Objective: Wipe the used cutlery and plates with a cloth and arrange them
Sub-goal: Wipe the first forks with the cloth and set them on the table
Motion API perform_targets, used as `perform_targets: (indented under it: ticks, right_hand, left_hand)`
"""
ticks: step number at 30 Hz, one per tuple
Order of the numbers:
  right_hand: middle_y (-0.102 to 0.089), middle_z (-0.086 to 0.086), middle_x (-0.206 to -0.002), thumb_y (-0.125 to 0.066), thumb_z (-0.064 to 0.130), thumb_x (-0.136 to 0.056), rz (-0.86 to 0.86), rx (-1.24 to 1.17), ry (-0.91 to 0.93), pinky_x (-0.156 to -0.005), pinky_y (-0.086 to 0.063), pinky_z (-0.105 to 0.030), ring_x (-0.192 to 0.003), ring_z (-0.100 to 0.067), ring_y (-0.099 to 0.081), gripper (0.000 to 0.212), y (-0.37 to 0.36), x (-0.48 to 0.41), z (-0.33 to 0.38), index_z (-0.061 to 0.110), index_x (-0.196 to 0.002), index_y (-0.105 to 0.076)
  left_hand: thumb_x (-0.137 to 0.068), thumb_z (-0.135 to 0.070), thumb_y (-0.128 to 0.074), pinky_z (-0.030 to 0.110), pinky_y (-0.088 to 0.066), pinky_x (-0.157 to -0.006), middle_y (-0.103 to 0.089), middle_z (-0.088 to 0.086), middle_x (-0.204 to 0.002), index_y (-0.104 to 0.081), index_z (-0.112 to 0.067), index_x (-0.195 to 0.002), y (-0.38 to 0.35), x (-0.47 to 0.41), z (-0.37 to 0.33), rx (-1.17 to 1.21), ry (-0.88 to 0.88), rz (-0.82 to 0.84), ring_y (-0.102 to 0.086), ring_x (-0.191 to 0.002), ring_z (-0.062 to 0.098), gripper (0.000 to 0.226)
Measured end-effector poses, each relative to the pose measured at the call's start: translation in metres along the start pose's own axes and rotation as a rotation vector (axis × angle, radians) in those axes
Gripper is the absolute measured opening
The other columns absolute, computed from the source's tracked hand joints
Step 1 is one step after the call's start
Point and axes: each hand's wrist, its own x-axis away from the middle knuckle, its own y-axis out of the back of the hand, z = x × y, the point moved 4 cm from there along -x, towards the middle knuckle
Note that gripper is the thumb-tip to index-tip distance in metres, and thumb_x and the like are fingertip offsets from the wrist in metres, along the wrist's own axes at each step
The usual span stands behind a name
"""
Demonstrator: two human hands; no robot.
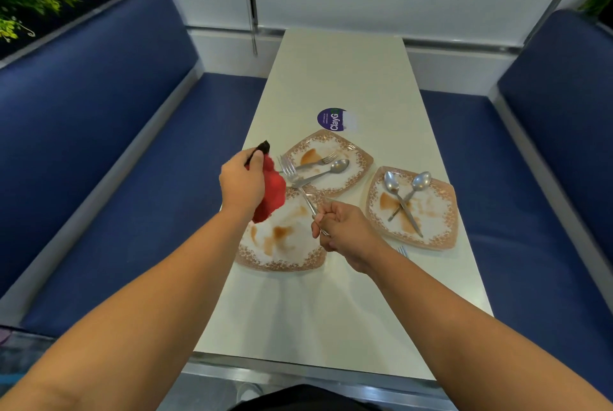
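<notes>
left hand (241,185) grips cloth (270,193); right hand (341,228) fork (295,183)

1. Near plate (282,244): 11 o'clock edge hidden behind red cloth (270,195) and left hand (240,186).
2. Held fork (306,201): handle end buried in right hand (341,228).
3. Second fork (402,250), 4 o'clock of that hand: only tines show.
4. Sticker (331,119): small print unreadable.

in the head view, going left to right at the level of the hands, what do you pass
blue bench on the left → left hand → red cloth → right hand → plate with two crossed spoons → blue bench on the right
</notes>
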Motion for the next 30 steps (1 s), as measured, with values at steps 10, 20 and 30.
perform_targets:
  ticks: [10, 20, 30]
  right_hand:
    - [-0.06, -0.008, -0.07, -0.051, 0.008, -0.101, -0.002, -0.062, 0.004, -0.049, -0.029, -0.026, -0.044, -0.012, -0.033, 0.012, -0.007, -0.013, 0.0, 0.004, -0.091, -0.057]
    - [-0.062, -0.007, -0.068, -0.053, 0.007, -0.1, -0.046, -0.03, -0.013, -0.049, -0.029, -0.026, -0.044, -0.014, -0.034, 0.012, -0.009, -0.013, -0.008, 0.005, -0.091, -0.059]
    - [-0.067, -0.009, -0.07, -0.053, 0.007, -0.1, -0.087, 0.025, -0.026, -0.045, -0.035, -0.022, -0.044, -0.013, -0.038, 0.012, 0.012, 0.0, -0.011, 0.002, -0.093, -0.062]
  left_hand:
    - [-0.106, -0.036, -0.043, 0.035, -0.055, -0.057, -0.074, 0.016, -0.108, -0.061, -0.007, -0.126, -0.021, 0.033, -0.004, 0.593, 0.518, 0.469, -0.073, -0.086, 0.031, 0.039]
    - [-0.104, -0.034, -0.049, 0.044, -0.06, -0.06, -0.073, 0.02, -0.098, -0.066, -0.009, -0.112, -0.014, 0.023, -0.01, 0.525, 0.483, 0.301, -0.07, -0.072, 0.034, 0.032]
    - [-0.1, -0.025, -0.06, 0.045, -0.062, -0.071, -0.073, 0.009, -0.1, -0.068, -0.012, -0.116, -0.017, 0.022, -0.019, 0.536, 0.307, 0.219, -0.072, -0.085, 0.031, 0.022]
